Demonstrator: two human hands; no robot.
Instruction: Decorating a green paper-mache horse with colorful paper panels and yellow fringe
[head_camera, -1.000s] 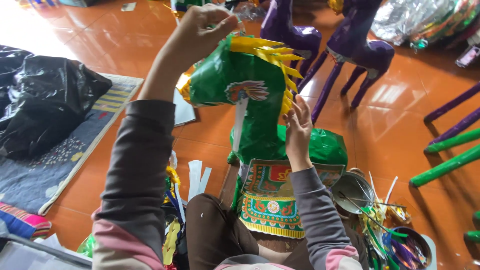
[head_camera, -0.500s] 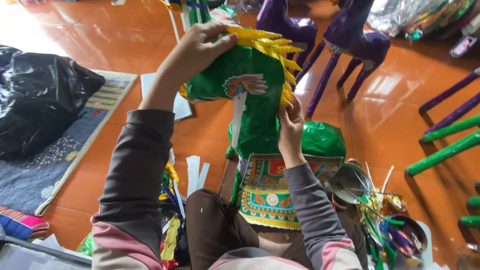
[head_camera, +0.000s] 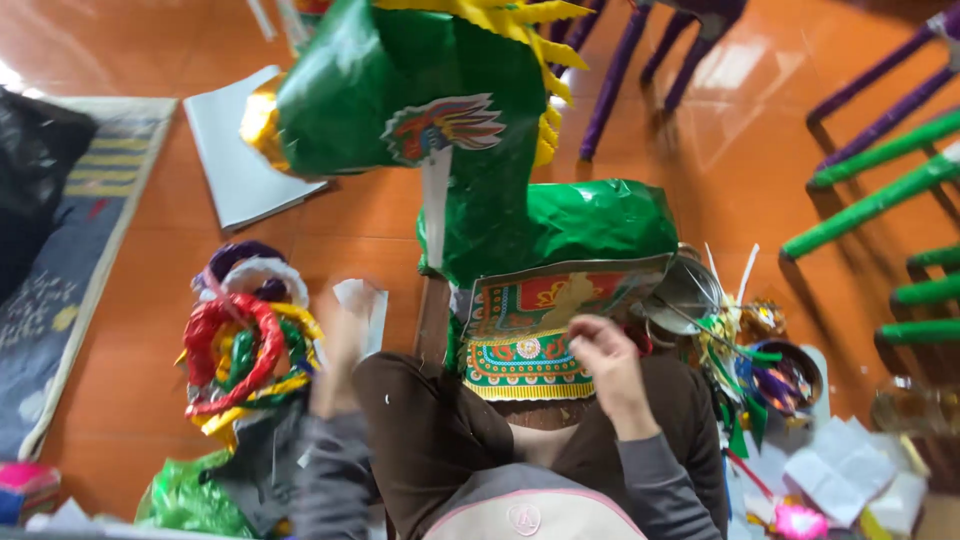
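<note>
The green paper horse (head_camera: 470, 170) stands between the person's knees on the orange floor (head_camera: 360, 225), its head high and turned to the left, with a yellow fringe mane (head_camera: 530, 40) along the neck. A patterned saddle cloth (head_camera: 530, 330) hangs over its back toward the person.

The right hand (head_camera: 610, 375) is at the lower edge of this cloth, with fingers curled together as if pinching the border; I cannot see what is between them. The left hand (head_camera: 345, 350) is blurred, low beside the left knee, near a white paper piece (head_camera: 362, 300) and the heap of coloured foil strips (head_camera: 245, 355); if it is open or closed I cannot tell.

The horse looks light and hollow, a thin frame under shiny foil paper. This skin seems slippery and easy to dent or tear, and the mane would crush quickly. Better to hold it at the neck or under the body, where the frame is stiff, and only with soft pressure. The cloth is thin, so take it by the edge.
</note>
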